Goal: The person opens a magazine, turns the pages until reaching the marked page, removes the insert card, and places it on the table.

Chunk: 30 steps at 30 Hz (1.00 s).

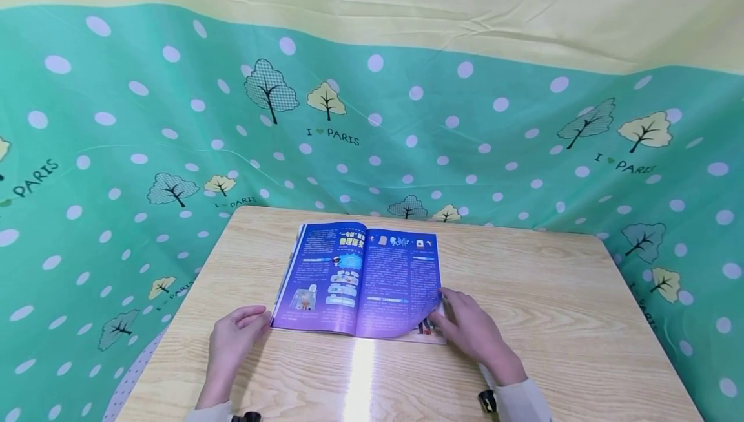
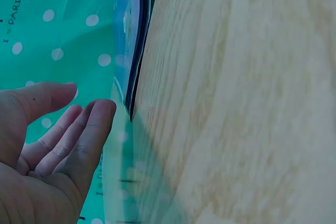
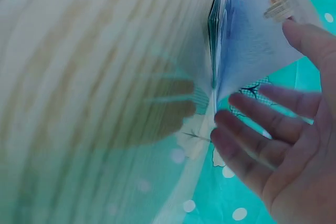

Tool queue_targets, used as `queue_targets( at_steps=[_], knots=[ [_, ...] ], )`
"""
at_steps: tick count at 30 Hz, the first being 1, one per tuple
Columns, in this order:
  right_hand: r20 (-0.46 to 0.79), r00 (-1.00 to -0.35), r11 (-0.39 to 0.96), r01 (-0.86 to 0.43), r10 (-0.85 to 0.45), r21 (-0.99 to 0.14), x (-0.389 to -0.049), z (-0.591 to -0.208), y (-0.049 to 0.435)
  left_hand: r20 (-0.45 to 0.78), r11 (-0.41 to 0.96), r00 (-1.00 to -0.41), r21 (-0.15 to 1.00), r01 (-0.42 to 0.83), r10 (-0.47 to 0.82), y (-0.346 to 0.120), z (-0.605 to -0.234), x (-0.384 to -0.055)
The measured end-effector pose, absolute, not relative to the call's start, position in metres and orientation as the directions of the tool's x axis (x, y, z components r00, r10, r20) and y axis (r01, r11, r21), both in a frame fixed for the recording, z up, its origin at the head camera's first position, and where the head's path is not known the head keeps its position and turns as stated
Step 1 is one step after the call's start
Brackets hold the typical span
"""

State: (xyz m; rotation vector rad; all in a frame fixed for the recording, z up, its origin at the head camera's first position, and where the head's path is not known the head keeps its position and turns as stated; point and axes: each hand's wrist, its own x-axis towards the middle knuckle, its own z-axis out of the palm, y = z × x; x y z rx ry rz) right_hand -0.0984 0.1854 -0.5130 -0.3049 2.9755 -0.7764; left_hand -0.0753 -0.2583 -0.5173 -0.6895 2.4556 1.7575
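An open magazine (image 1: 331, 280) with blue-purple pages lies on the wooden table. My right hand (image 1: 473, 328) is at its lower right corner, and the right page (image 1: 398, 293) curls up there, baring part of the sheet below. In the right wrist view the thumb (image 3: 307, 40) meets the lifted page (image 3: 257, 35), while the other fingers (image 3: 262, 140) spread loosely beside the magazine's edge. My left hand (image 1: 235, 344) rests by the lower left corner, its fingertips near the edge. In the left wrist view, thumb and fingers (image 2: 89, 140) stand apart with nothing between them.
The wooden table (image 1: 535, 299) extends around the magazine, with a bright glare strip in front of it. Behind and at both sides hangs a green curtain (image 1: 407, 131) with white dots and printed trees. Dark wrist devices (image 1: 487, 400) sit at both sleeves.
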Motion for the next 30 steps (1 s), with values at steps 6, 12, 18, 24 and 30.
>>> queue_targets(
  at_steps=[6,12,18,24,30],
  knots=[
    [-0.013,-0.993,0.879,-0.098,-0.117,-0.466,-0.101,-0.512,0.185,-0.266,0.224,-0.91,0.912,-0.344,-0.318,-0.251,-0.517,-0.081],
    [-0.009,-0.988,0.845,-0.125,-0.152,-0.519,-0.103,-0.512,0.181,-0.253,0.102,-0.931,0.952,-0.288,-0.263,-0.235,-0.512,-0.088],
    [0.032,-0.985,0.825,-0.162,-0.172,-0.541,-0.103,-0.513,0.174,-0.245,0.051,-0.948,0.964,-0.26,-0.201,-0.215,-0.506,-0.095],
    [0.115,-0.965,0.782,-0.26,-0.238,-0.567,-0.107,-0.509,0.164,-0.212,0.016,-0.971,0.977,-0.215,-0.11,-0.189,-0.502,-0.102],
    [0.13,-0.934,0.741,-0.344,-0.332,-0.577,-0.11,-0.507,0.15,-0.18,-0.051,-0.984,0.982,-0.18,0.011,-0.165,-0.497,-0.108]
  ],
)
